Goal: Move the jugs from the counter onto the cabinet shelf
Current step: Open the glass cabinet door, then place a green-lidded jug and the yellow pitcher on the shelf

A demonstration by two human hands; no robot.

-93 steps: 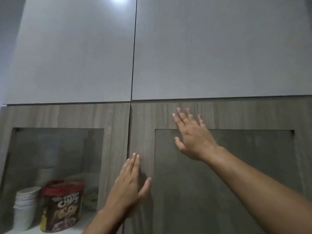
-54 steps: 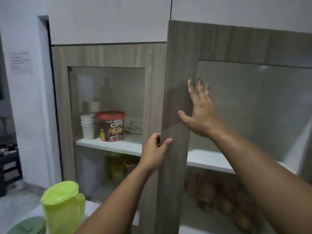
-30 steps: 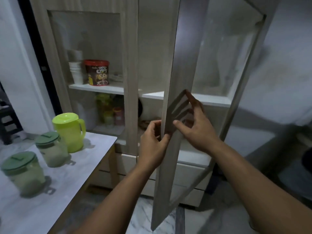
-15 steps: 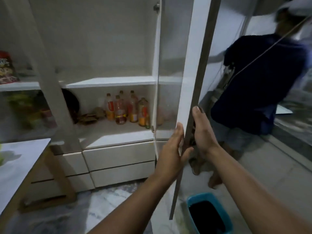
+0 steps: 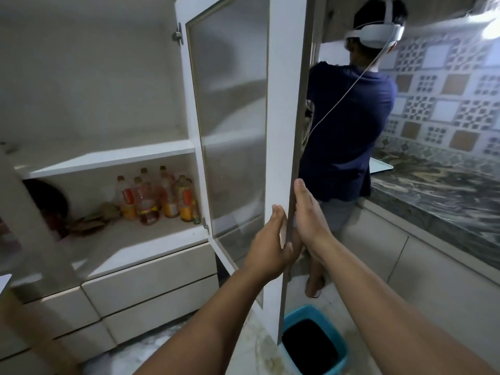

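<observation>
The cabinet's glass-paned door (image 5: pixel 281 109) stands swung wide, edge-on to me. My left hand (image 5: pixel 267 247) grips its free edge from the inner white side, thumb wrapped around. My right hand (image 5: pixel 308 217) lies flat against the outer wood-grain side of the same edge, fingers straight. Inside, a white shelf (image 5: pixel 108 158) spans the cabinet at mid height with bare room above it. No jug is in view; only a corner of the counter (image 5: pixel 4 284) shows at the far left.
Several bottles (image 5: pixel 157 196) stand on the lower shelf, drawers (image 5: pixel 151 282) below. A blue bin (image 5: pixel 313 345) sits on the floor under the door. A person in a dark shirt (image 5: pixel 349 125) stands behind the door at a marble worktop (image 5: pixel 443 190).
The door has swung from shut to wide open with both hands on its edge. My view turned right, so the jugs and counter left the frame and the person came into view.
</observation>
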